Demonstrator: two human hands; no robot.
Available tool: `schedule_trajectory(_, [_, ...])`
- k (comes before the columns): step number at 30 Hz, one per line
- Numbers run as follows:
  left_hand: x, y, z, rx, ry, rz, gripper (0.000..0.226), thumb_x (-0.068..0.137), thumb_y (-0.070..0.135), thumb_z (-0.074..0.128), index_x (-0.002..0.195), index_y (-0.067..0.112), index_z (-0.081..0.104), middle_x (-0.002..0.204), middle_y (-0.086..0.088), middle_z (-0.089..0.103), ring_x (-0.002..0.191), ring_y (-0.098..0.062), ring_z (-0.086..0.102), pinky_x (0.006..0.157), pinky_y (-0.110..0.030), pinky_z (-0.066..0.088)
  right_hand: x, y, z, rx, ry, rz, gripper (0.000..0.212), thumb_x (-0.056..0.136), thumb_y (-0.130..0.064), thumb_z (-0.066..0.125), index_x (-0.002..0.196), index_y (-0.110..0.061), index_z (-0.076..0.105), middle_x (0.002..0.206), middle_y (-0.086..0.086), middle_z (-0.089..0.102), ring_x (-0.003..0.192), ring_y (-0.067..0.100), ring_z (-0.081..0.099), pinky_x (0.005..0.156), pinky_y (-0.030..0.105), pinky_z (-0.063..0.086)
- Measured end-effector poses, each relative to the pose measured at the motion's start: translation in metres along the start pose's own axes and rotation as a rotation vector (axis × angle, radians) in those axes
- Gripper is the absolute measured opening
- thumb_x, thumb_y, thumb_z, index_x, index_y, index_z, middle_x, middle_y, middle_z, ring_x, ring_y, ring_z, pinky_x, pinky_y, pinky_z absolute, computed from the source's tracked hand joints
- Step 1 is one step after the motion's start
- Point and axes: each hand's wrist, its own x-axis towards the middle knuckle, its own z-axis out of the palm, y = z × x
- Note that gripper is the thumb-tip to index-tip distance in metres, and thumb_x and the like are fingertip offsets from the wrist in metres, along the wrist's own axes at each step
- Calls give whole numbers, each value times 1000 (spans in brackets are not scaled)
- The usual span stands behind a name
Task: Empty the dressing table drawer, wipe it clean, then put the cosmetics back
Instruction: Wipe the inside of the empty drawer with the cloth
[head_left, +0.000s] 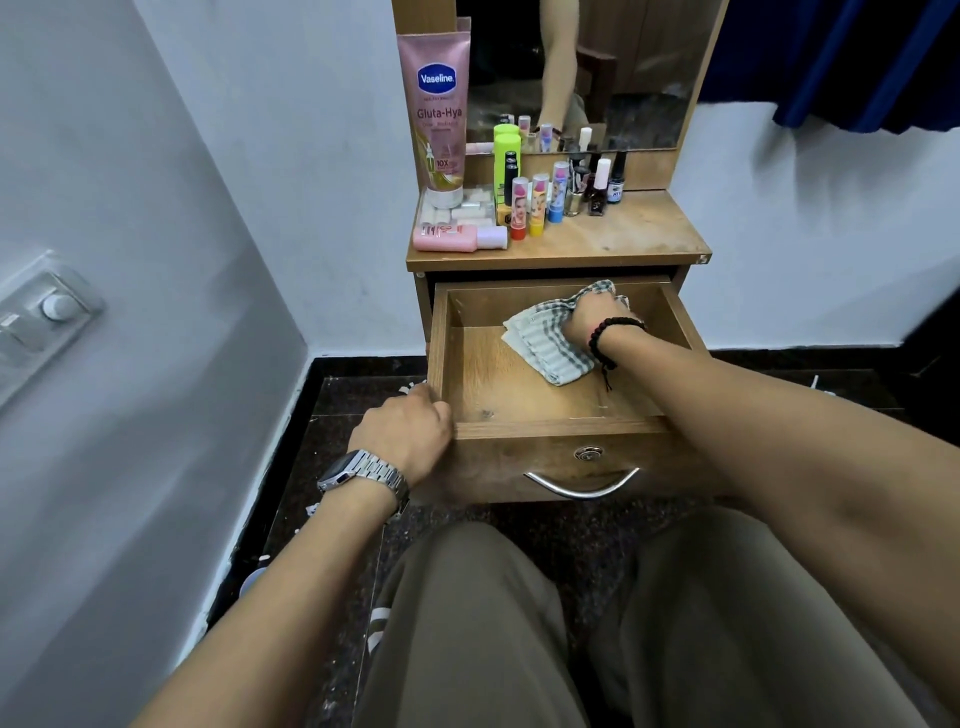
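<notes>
Your right hand (592, 317) is bunched round a checked cloth (548, 338), fingers curled into its folds and pressing it down on the drawer (519, 384) floor toward the far right corner; that grip looks chosen to keep the cloth gathered under the palm so it drags dust rather than sliding free. Your left hand (405, 436) is wrapped over the drawer's near left corner, fingers curled on the rim, which I judge to be a brace so the pulled-out drawer does not shift or roll back under the wiping pressure. Apart from the cloth, the drawer holds nothing that can be seen: bare wood floor, a dark mark near the front left, so emptying appears done and wiping is in hand. Beyond your right hand and up, on the tabletop (623, 234), stand the cosmetics: a tall Vaseline tube (439, 114) upright against the left side of the mirror (597, 67), a pink bottle (457, 238) lying on its side at the front left, three lip balms (537, 205) upright in a row, and nail polish bottles (597, 187) just right of them. All sit well apart from the drawer, out of the cloth's way, awaiting return. The near left floor, beside your left hand, has yet to meet the cloth's present position.
</notes>
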Motion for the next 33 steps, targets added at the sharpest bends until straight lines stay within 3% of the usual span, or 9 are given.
schedule_trajectory(5, [0, 0, 1, 9, 14, 2, 31, 93, 28, 31, 113, 16, 51, 111, -20, 63, 98, -41, 58, 72, -35, 35, -16, -34, 13, -34, -48, -178, 20, 93, -15, 44, 100, -7, 61, 111, 15, 66, 89, 28, 61, 68, 29, 44])
schedule_trajectory(9, [0, 0, 1, 8, 14, 0, 32, 92, 29, 31, 114, 16, 51, 112, -20, 62, 99, -41, 58, 73, -36, 36, -24, -67, 27, -85, -60, -322, 29, 91, -10, 43, 116, -6, 59, 116, 16, 63, 103, 30, 60, 72, 31, 44])
schedule_trajectory(14, [-1, 1, 1, 11, 26, 7, 32, 93, 28, 32, 115, 15, 51, 111, -19, 63, 100, -40, 58, 75, -35, 38, -23, -90, 36, -155, -39, -428, 30, 89, -1, 40, 114, -6, 58, 110, 19, 63, 97, 31, 59, 71, 34, 46])
schedule_trajectory(18, [0, 1, 1, 18, 20, 7, 34, 94, 29, 31, 117, 15, 51, 111, -19, 63, 99, -40, 59, 75, -36, 39, -23, -91, 44, -147, -14, -427, 40, 90, 2, 37, 127, -6, 51, 121, 21, 57, 118, 35, 49, 84, 39, 47])
schedule_trajectory(23, [-1, 1, 0, 15, 14, 4, 34, 93, 29, 31, 117, 15, 51, 113, -20, 62, 100, -41, 58, 79, -38, 42, -20, -84, 53, -148, 21, -507, 62, 91, 2, 35, 150, -14, 23, 142, 18, 37, 130, 37, 35, 102, 46, 41])
schedule_trajectory(33, [0, 1, 1, 16, 7, 5, 30, 93, 29, 32, 112, 15, 51, 112, -20, 62, 100, -41, 58, 78, -37, 41, -24, -86, 52, -34, 137, -499, 61, 87, 5, 38, 145, -12, 29, 136, 16, 42, 126, 35, 39, 98, 46, 43])
